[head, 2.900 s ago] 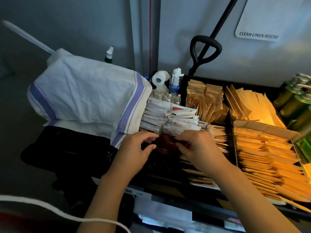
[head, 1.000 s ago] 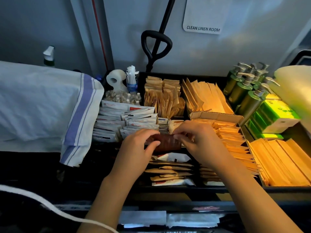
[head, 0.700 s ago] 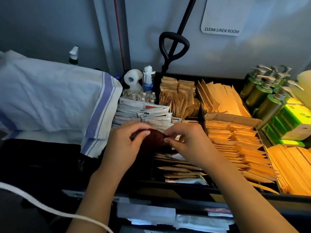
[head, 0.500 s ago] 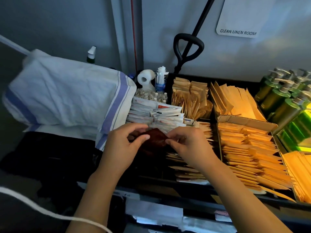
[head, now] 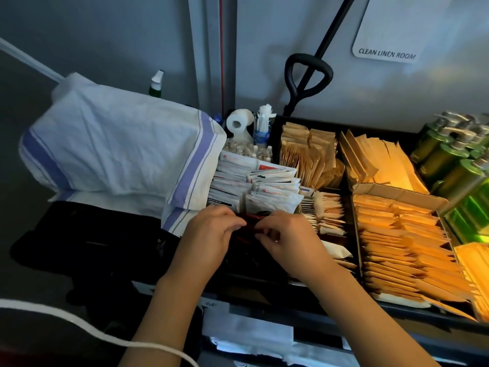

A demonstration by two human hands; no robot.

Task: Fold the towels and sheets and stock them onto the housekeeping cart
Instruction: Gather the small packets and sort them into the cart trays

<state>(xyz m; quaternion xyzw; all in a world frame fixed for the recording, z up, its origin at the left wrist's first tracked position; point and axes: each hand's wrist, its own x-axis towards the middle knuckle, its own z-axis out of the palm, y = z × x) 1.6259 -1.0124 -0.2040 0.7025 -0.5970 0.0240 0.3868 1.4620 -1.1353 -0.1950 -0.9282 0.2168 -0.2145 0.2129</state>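
Observation:
Both my hands meet over the housekeeping cart's black top tray [head: 312, 123]. My left hand [head: 211, 234] and my right hand [head: 288, 238] pinch a small dark red packet [head: 251, 222] between their fingertips, in front of the rows of white sachets [head: 254, 186]. The packet is mostly hidden by my fingers. A folded white towel with blue stripes [head: 119, 147] lies on the cart's left end, its edge hanging beside my left hand.
Tan paper packets [head: 402, 234] fill the tray's right compartments. Green pump bottles [head: 455, 160] stand at the far right. A toilet roll [head: 239, 120], a spray bottle [head: 156, 84] and a black handle [head: 308, 75] sit against the wall. A white cord [head: 79, 327] crosses the lower left.
My hands have drawn closer together on the red packet and lowered it slightly. The view has swung left and back, so the towel shifted across the frame.

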